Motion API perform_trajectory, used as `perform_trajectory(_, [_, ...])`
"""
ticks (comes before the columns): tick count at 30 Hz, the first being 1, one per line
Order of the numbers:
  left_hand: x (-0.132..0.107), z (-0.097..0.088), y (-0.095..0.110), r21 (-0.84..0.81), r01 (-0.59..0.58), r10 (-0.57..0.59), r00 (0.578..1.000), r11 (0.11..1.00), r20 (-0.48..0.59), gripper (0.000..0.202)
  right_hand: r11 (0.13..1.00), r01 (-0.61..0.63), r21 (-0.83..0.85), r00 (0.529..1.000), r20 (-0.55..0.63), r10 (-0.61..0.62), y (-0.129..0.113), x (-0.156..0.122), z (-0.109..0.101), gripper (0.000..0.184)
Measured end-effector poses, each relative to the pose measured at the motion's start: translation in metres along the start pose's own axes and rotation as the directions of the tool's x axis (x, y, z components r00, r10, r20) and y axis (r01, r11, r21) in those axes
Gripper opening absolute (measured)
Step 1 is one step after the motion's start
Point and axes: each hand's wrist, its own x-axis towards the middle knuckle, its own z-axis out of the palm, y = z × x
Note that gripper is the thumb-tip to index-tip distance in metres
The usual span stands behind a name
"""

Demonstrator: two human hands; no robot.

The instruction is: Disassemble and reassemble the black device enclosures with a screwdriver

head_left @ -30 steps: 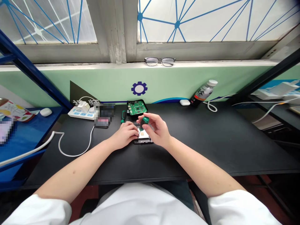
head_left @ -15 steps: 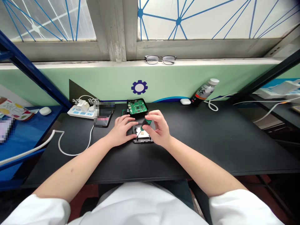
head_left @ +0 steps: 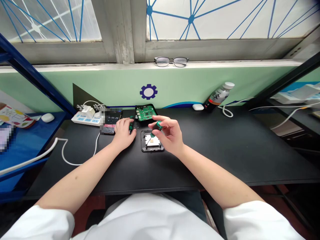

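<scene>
"Where has the left hand (head_left: 123, 135) moved?"

"From the black casing's (head_left: 152, 150) nine o'clock edge, half a second ago, to the spare screwdriver (head_left: 131, 125) at ten o'clock; thumb and fingers apart around it, contact unclear."

"And the right hand (head_left: 170, 135)?"

"Still clamped on a screwdriver (head_left: 157, 126), shaft slanting toward seven o'clock over the casing, on the desk (head_left: 212, 153)."
</scene>
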Motion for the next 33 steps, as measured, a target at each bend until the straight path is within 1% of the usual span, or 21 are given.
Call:
perform_trajectory(2, [-0.001,0.0,0.001,-0.002,-0.014,0.014,1.0,1.0,-0.005,0.043,1.0,0.006,0.001,1.0,0.008,-0.006,-0.001,-0.001,0.0,0.027])
perform_trajectory(5, [-0.001,-0.002,0.002,-0.022,-0.022,0.022,1.0,1.0,-0.01,0.04,0.997,0.024,-0.071,0.999,0.033,-0.021,-0.007,0.002,-0.004,0.022])
perform_trajectory(9, [0.0,-0.006,0.004,-0.061,-0.077,0.074,0.996,0.995,-0.039,0.03,0.987,0.081,-0.14,0.991,0.114,-0.065,-0.015,0.008,-0.011,0.038])
perform_trajectory(12, [-0.001,-0.009,0.006,-0.061,-0.125,0.122,0.991,0.99,-0.048,0.027,0.976,0.122,-0.18,0.983,0.156,-0.094,-0.015,0.011,-0.012,0.044])
perform_trajectory(16, [-0.003,-0.009,0.009,-0.048,-0.166,0.165,0.986,0.985,-0.024,0.028,0.959,0.136,-0.25,0.986,0.127,-0.107,-0.011,0.011,-0.01,0.037])
perform_trajectory(18, [-0.004,-0.009,0.01,-0.041,-0.174,0.174,0.985,0.984,-0.006,0.028,0.953,0.148,-0.266,0.987,0.099,-0.126,-0.01,0.011,-0.009,0.038])
perform_trajectory(20, [-0.004,-0.009,0.01,-0.038,-0.176,0.176,0.984,0.984,0.006,0.027,0.958,0.144,-0.248,0.988,0.084,-0.127,-0.011,0.012,-0.008,0.04])
perform_trajectory(23, [-0.003,-0.009,0.009,-0.038,-0.17,0.171,0.985,0.985,0.015,0.027,0.973,0.107,-0.206,0.993,0.068,-0.095,-0.011,0.013,-0.009,0.038])
perform_trajectory(26, [-0.003,-0.009,0.009,-0.034,-0.176,0.176,0.984,0.984,0.018,0.028,0.984,0.055,-0.167,0.998,0.015,-0.053,-0.01,0.011,-0.009,0.024])
perform_trajectory(28, [-0.004,-0.01,0.011,-0.025,-0.186,0.186,0.982,0.982,0.022,0.029,0.996,-0.005,-0.087,1.0,-0.002,0.004,-0.008,0.008,-0.007,0.019])
perform_trajectory(31, [-0.005,-0.011,0.014,-0.007,-0.214,0.214,0.976,0.977,0.045,0.03,0.995,-0.086,0.048,0.996,0.04,0.084,-0.005,0.003,-0.002,0.02])
perform_trajectory(33, [-0.007,-0.012,0.016,0.0,-0.24,0.24,0.969,0.971,0.062,0.031,0.993,-0.096,0.067,0.994,0.051,0.093,-0.005,0.001,0.0,0.022])
